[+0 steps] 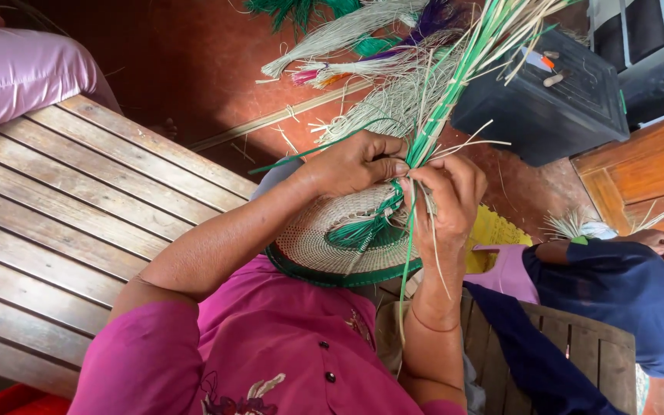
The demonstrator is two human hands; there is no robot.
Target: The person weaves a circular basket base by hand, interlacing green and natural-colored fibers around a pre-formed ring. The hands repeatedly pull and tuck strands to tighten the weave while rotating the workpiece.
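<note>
Magenta sleeves (217, 346) fill the bottom of the view, nearest the camera, and the forearms rise from them to a weaving held over the lap. Largest of what surrounds it is the slatted wooden table (63, 215), which takes up the left side; no part of the weaving rests on it. Beyond its far right corner, loose bundles of dyed straw (363, 34) lie on the red floor (194, 69), with a dark box (547, 100) to their right. A second person in dark blue (624, 300) sits low at the right edge. The round woven piece (332, 242), pale with a green rim, is held between the two hands, its unwoven green and natural strands (455, 84) fanning upward. The left hand (359, 163) is closed, thumb and fingers pinching the gathered strands at the edge of the weave. The right hand (443, 196) curls beside it, fingertips pinching a few strands, one green strand trailing down past the wrist. This looks like mid-weave, a strand being worked in; the next pass likely calls for firm tension while a single strand is separated.
</note>
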